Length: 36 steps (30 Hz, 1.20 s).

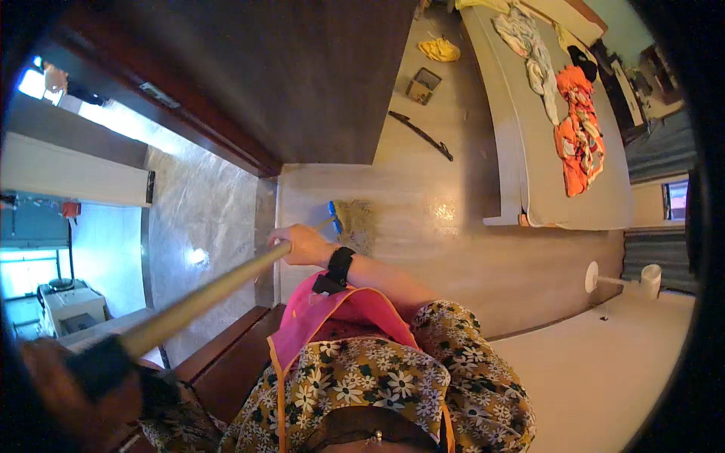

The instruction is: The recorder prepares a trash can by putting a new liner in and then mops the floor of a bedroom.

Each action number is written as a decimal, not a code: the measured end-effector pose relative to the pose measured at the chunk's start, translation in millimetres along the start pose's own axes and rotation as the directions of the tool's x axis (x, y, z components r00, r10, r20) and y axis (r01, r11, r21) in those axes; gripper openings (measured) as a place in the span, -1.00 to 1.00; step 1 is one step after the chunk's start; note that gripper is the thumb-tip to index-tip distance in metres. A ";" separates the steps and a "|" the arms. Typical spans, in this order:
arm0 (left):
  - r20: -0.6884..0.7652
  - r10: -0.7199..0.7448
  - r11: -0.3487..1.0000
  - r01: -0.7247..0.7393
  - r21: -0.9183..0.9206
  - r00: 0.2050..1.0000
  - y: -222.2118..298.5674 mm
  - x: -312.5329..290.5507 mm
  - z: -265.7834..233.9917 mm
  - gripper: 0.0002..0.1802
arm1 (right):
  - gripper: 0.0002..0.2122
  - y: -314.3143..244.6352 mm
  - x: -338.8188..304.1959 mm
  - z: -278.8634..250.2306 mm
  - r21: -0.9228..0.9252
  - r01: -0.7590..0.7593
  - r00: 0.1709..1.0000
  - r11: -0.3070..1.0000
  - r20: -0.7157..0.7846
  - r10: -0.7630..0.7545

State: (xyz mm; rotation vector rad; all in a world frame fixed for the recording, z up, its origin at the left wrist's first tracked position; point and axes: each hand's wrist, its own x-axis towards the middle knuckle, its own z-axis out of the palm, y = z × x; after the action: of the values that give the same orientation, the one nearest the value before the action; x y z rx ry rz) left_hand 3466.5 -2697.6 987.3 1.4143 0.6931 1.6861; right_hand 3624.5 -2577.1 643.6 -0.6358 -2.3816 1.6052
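Note:
A mop with a long tan handle [215,293] slants across the view from the lower left to the floor. Its strands [356,224], yellowish grey under a blue clamp, lie spread on the floor just inside a doorway. My left hand [79,392], dim and partly blurred at the lower left, is closed round the dark top end of the handle. Farther down, my right hand [303,247] wraps round the shaft, with a black band on its wrist.
A large dark door panel [249,83] borders the doorway. Beyond my mop lie a dark slender stick-like thing [423,137], a small open box [424,86] and a yellow cloth [440,50]. At right, a pale bed-like platform [521,113] holds orange clothing [578,136].

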 end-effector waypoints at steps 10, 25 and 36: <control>-0.691 0.231 0.567 0.483 0.668 0.685 -28.0 -58.0 -36.4 -0.82 | -0.84 1.6 -9.4 -93.9 0.441 0.161 0.718 0.883 -0.666 0.202; -0.967 -0.077 0.913 0.406 0.028 0.241 -26.2 -221.3 -215.4 -0.74 | -0.80 70.8 202.1 -5.0 0.451 -0.158 0.718 0.878 -0.558 0.416; -0.939 -0.257 0.875 0.467 -0.127 0.227 -23.3 -217.4 -380.7 -0.76 | -0.76 215.0 314.3 -37.8 0.402 -0.537 0.576 0.742 -0.467 0.671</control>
State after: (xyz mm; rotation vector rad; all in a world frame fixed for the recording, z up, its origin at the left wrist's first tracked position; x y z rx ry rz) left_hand 3111.6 -2836.9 769.5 0.0636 1.7278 1.9591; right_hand 3411.6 -2334.4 438.3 -1.7630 -1.5500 1.5150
